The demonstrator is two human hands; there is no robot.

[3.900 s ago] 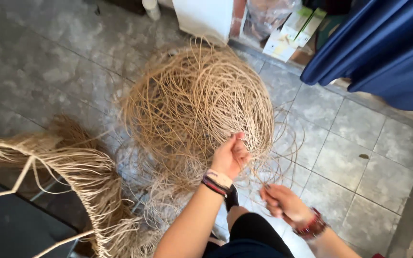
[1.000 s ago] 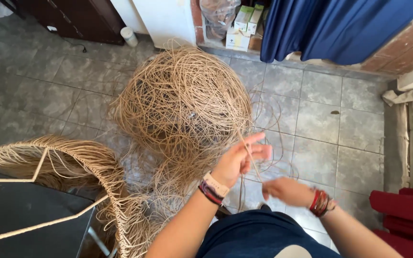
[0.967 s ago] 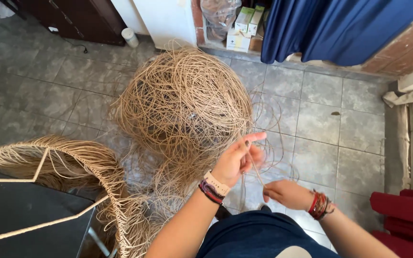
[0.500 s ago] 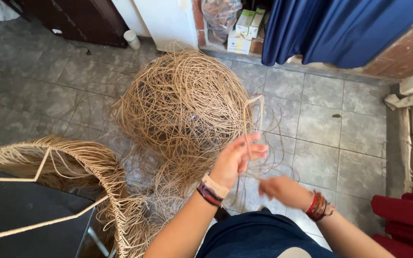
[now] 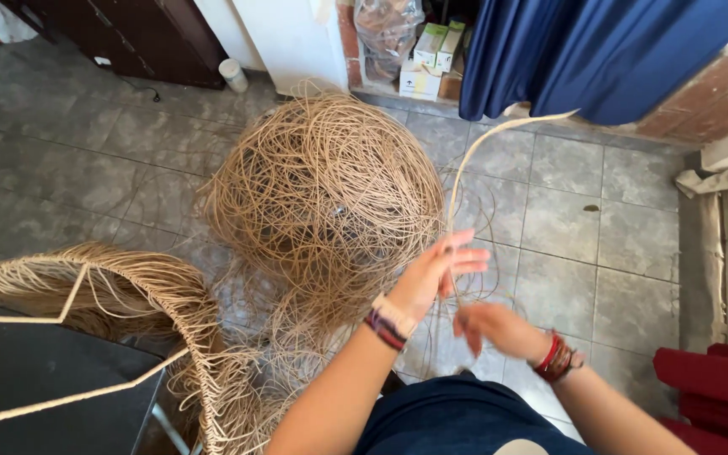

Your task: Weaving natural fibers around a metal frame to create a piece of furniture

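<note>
While the left hand (image 5: 438, 271) pinched one strand (image 5: 473, 156) and the blurred right hand (image 5: 492, 327) closed lower on it, the strand had risen free in an arc beside the tangled coil (image 5: 322, 194) on the floor (image 5: 566, 219).

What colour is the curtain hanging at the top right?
The curtain is solid dark blue, with no pattern; the head view shows it.

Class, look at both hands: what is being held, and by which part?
A single cane strand, gripped low down by the left hand and the right hand; its top arcs free.
</note>
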